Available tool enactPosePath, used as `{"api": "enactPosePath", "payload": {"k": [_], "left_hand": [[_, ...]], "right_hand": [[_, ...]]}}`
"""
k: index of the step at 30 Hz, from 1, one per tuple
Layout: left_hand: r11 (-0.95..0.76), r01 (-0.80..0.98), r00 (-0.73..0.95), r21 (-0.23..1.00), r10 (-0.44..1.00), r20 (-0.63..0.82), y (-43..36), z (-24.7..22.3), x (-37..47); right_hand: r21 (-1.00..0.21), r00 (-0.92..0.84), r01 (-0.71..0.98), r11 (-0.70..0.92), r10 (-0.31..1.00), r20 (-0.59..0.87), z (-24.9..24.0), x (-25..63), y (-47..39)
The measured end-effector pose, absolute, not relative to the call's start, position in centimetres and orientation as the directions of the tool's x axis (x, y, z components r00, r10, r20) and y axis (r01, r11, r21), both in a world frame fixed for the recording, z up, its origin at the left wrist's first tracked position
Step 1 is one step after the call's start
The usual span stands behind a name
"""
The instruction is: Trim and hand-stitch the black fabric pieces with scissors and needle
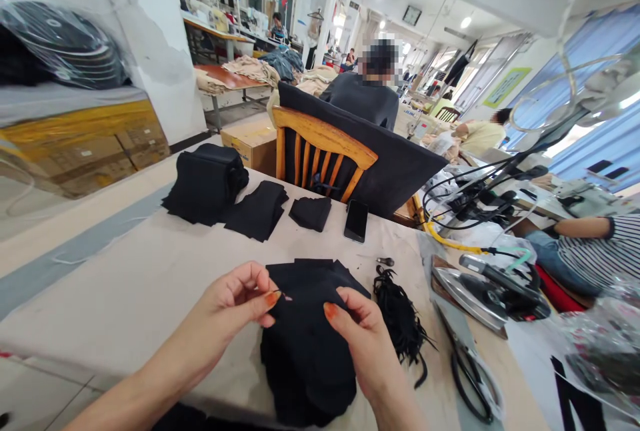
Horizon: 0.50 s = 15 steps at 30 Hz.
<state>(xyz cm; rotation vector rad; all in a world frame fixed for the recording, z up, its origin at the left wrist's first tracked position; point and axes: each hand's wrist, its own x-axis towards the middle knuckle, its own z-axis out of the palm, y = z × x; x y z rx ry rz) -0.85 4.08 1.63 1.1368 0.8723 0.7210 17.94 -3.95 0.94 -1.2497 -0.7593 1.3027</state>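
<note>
A stack of black fabric pieces lies on the cloth-covered table in front of me. My left hand is closed in a pinch over the stack's upper left side. A tiny dark strip with a pinkish tip pokes out from its fingertips, too small to name. On the other side, my right hand has thumb and fingers closed on the edge of a black fabric piece. Just right of the stack is a tangled heap of thin black strips. A small dark-handled tool lies above that heap.
Black fabric stacks and a phone line the table's far edge. To the right are large scissors and an iron. A wooden chair stands beyond the table. Other people sit at sewing machines nearby.
</note>
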Motion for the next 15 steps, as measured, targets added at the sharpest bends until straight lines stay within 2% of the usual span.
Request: {"api": "enactPosePath", "payload": {"k": [4, 9, 15], "left_hand": [[0.22, 0.007, 0.493, 0.975, 0.848, -0.195, 3.1, 1.1, -0.5], [0.076, 0.094, 0.562, 0.993, 0.819, -0.116, 2.3, 1.1, 0.4], [-0.028, 0.066, 0.413, 0.997, 0.911, -0.002, 2.0, 1.2, 1.2]], "right_hand": [[-0.96, 0.281, -0.253, -0.12, 0.94, -0.192, 0.4, 17.5, -3.9], [-0.976, 0.262, -0.196, -0.09, 0.955, -0.141, 0.8, 16.5, -3.8], [-0.99, 0.286, -0.139, -0.033, 0.956, -0.072, 0.7, 15.1, -4.0]]}}
